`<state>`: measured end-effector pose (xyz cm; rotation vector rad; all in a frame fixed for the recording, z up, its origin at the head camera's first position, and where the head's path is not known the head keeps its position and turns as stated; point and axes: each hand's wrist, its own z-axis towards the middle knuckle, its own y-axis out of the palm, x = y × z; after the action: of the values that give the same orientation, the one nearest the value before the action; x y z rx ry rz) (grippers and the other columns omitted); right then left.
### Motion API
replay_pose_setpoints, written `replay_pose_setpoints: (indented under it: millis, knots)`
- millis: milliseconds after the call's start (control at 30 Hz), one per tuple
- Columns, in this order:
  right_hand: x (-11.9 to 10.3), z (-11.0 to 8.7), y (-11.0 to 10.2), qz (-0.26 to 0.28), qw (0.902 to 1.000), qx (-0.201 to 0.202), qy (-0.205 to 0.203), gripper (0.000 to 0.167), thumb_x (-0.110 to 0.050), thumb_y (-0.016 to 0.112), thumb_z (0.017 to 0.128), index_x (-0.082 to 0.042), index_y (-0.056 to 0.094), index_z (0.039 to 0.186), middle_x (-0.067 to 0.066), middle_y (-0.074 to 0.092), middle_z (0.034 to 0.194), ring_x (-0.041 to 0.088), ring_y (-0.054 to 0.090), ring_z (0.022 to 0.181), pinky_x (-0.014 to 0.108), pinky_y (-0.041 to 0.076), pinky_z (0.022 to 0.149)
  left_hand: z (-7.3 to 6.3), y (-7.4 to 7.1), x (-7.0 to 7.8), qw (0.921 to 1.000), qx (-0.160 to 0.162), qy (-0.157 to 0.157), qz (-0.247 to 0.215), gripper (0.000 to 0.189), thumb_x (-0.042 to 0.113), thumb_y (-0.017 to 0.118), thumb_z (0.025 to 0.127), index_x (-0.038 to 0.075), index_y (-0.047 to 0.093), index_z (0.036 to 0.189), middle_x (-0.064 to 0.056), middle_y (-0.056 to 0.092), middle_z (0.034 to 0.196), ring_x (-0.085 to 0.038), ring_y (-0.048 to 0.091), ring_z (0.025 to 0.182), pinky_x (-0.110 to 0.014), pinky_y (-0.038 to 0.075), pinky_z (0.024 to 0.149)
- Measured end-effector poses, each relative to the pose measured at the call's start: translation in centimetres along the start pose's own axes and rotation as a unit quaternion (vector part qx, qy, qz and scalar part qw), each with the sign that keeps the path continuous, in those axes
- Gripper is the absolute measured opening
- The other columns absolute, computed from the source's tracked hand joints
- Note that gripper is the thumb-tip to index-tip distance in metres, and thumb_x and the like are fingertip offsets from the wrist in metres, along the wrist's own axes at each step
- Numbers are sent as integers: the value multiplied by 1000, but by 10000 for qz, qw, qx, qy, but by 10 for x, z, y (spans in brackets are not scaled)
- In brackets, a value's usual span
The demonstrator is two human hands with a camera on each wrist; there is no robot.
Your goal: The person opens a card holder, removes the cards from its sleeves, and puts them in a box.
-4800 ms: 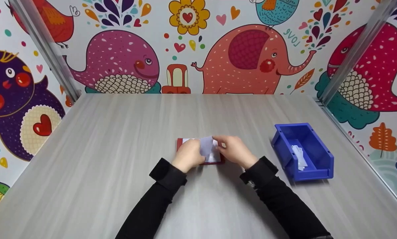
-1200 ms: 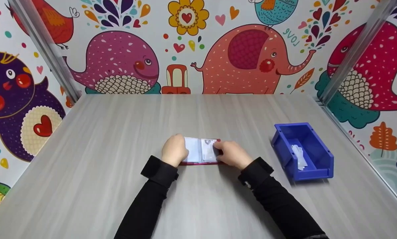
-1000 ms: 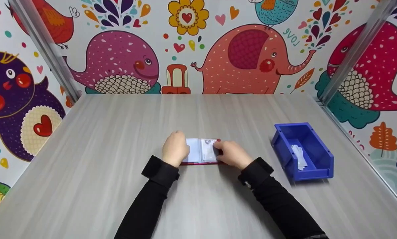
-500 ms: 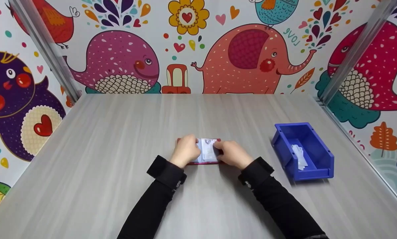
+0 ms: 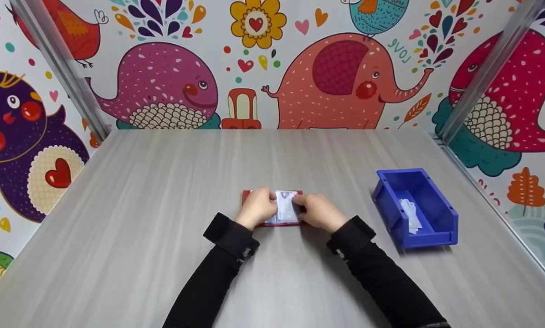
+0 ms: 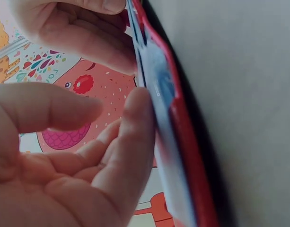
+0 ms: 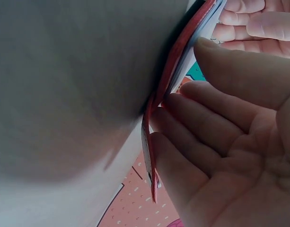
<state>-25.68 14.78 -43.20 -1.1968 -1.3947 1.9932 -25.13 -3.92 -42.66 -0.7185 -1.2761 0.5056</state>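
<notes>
A small red card holder [image 5: 286,210] with clear sleeves lies open on the table. Its right page shows a pale card with a small picture; much of the left page is hidden. My left hand [image 5: 257,207] rests over the left half near the fold. In the left wrist view, a fingertip [image 6: 136,101] of it touches the sleeves, with the thumb apart from it. At the right edge, my right hand [image 5: 321,211] has its thumb on the page. The right wrist view shows that thumb [image 7: 206,49] against the sleeve edges and the fingers touching a red cover flap [image 7: 149,156].
A blue plastic bin [image 5: 429,239] stands on the table to the right, with white pieces [image 5: 410,216] inside. Patterned walls [image 5: 327,91] bound the table at the back and both sides.
A sleeve page raised between the hands 4.8 seconds ago now lies flat. Within the last second, my left hand moved right from the left edge toward the fold; my right hand stayed put.
</notes>
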Motion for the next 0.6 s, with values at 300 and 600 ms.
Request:
replay_pose_setpoints:
  millis: [300, 600]
  knots:
    - [0, -1, 0, 8, 10000, -15, -26, 25, 10, 69, 71, -4, 51, 81, 5, 49, 72, 22, 45, 69, 35, 40, 63, 3, 0, 0, 10000, -21, 93, -21, 30, -7, 51, 70, 14, 35, 56, 5, 27, 57, -15, 28, 57, -26, 22, 54]
    - [-1, -1, -1, 24, 10000, -36, -79, 24, 9, 69, 71, -4, 52, 82, 6, 50, 72, 21, 43, 67, 32, 37, 62, 4, 1, 0, 9998, 14, 200, -23, 37, -9, 48, 66, 17, 25, 53, 8, 17, 54, -12, 18, 54, -26, 15, 52]
